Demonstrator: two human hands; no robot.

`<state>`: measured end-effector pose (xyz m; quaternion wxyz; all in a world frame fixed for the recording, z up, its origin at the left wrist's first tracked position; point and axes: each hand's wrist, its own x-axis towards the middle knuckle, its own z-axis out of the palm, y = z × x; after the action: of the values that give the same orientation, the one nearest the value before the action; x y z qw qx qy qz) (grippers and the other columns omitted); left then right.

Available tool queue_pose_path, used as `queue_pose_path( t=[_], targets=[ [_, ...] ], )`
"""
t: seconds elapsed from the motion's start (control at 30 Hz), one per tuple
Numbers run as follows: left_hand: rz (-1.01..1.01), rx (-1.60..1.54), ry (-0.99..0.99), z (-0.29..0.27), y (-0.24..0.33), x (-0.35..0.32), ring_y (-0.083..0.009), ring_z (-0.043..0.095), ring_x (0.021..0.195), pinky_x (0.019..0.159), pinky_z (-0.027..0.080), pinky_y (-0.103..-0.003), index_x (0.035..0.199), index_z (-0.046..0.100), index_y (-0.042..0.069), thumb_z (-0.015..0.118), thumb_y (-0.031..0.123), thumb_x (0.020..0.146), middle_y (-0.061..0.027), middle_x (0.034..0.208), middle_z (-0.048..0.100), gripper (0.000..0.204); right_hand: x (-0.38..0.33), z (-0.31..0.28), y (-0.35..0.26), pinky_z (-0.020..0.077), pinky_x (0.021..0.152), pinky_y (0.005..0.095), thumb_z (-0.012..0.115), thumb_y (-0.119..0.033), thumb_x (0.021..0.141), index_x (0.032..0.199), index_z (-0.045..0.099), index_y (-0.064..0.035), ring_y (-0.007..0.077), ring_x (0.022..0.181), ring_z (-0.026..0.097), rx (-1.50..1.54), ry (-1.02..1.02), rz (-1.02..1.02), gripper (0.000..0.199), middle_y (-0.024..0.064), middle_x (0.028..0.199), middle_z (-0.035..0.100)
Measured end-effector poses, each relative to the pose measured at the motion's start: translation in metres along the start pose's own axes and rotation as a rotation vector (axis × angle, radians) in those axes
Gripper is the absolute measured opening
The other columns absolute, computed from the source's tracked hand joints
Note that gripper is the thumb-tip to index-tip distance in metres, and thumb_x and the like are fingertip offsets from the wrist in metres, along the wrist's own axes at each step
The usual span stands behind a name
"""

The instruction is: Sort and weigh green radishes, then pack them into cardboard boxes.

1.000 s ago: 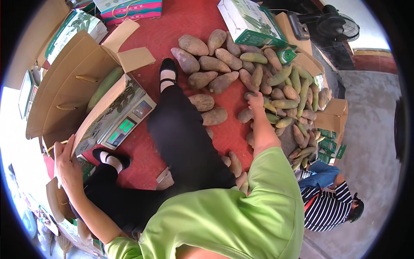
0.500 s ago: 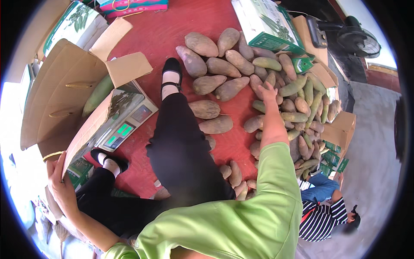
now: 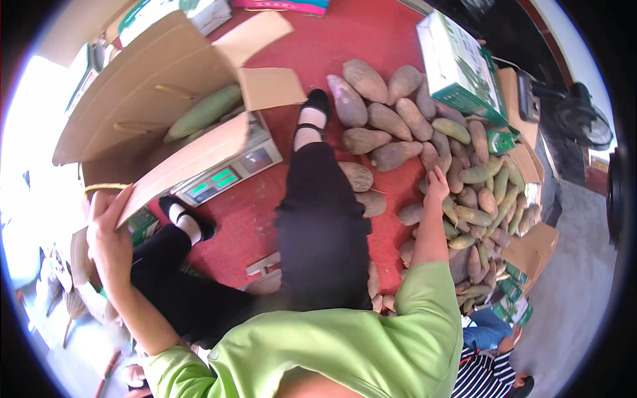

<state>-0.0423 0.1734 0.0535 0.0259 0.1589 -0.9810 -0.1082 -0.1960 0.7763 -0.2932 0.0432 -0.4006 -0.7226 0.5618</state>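
Observation:
My left hand (image 3: 109,229) is closed on the flap edge of an open cardboard box (image 3: 179,166), beside a yellow cord handle (image 3: 106,187). Inside the box lies a long green gourd-like fruit (image 3: 204,114). The box rests on a scale (image 3: 232,174) with a lit green display. My right arm stretches out over a heap of oblong brown and green produce (image 3: 474,215). At its left edge my right hand (image 3: 436,187) has its fingers extended against the pieces, and I see nothing lifted in it.
Larger brown oblong pieces (image 3: 381,119) lie on the red floor covering (image 3: 285,46) beyond my foot. A white and green carton (image 3: 461,66) and a black fan (image 3: 584,119) stand at the far right. Another person in a striped top (image 3: 484,371) is at the lower right.
The view has swung left, so the scene sits further right and lower. My right hand has drawn back slightly among the pieces, its fingers less spread. My left hand still grips the flap.

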Motion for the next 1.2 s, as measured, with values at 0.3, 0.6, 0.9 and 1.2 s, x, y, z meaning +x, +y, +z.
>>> queue_pose_path(
  t=[0.3,0.6,0.9,1.2],
  targets=[
    [-0.033,0.017,0.016,0.002,-0.001,-0.007,-0.0293,0.059,0.081,0.071,0.047,-0.036,0.106,0.069,0.008,0.056,-0.009,0.071,-0.0112,0.086,0.053,0.042,-0.089,-0.016,0.004,0.0495,0.060,0.0283,0.059,-0.013,0.087,0.124,0.058,-0.0200,0.0214,0.082,0.061,0.347,-0.215,0.416,0.037,0.0051,0.109,0.062],
    [-0.002,0.039,0.016,0.005,-0.016,-0.013,-0.0258,0.057,0.082,0.069,0.047,-0.037,0.109,0.069,0.015,0.057,-0.001,0.075,-0.0090,0.084,0.049,0.039,-0.184,0.025,-0.170,0.0457,0.065,0.0233,0.059,-0.014,0.090,0.118,0.059,-0.0035,0.0107,0.087,0.059,0.160,-0.602,-0.262,0.030,0.0041,0.105,0.063],
    [0.038,0.068,0.038,0.008,-0.019,-0.014,-0.0266,0.057,0.085,0.073,0.047,-0.036,0.104,0.070,0.015,0.054,0.001,0.078,-0.0093,0.083,0.050,0.034,-0.321,0.104,-0.342,0.0455,0.073,0.0225,0.056,-0.018,0.090,0.115,0.063,-0.0030,0.0085,0.094,0.057,-0.223,-1.036,-0.768,0.030,0.0021,0.108,0.063],
    [0.068,0.033,0.062,0.012,-0.029,-0.009,-0.0281,0.058,0.084,0.073,0.048,-0.037,0.102,0.072,0.014,0.055,0.001,0.078,-0.0104,0.082,0.052,0.032,-0.413,0.235,-0.340,0.0507,0.077,0.0273,0.062,-0.017,0.087,0.114,0.063,-0.0005,0.0141,0.085,0.063,-0.337,-1.503,-0.981,0.032,0.0095,0.096,0.069]
  ],
)
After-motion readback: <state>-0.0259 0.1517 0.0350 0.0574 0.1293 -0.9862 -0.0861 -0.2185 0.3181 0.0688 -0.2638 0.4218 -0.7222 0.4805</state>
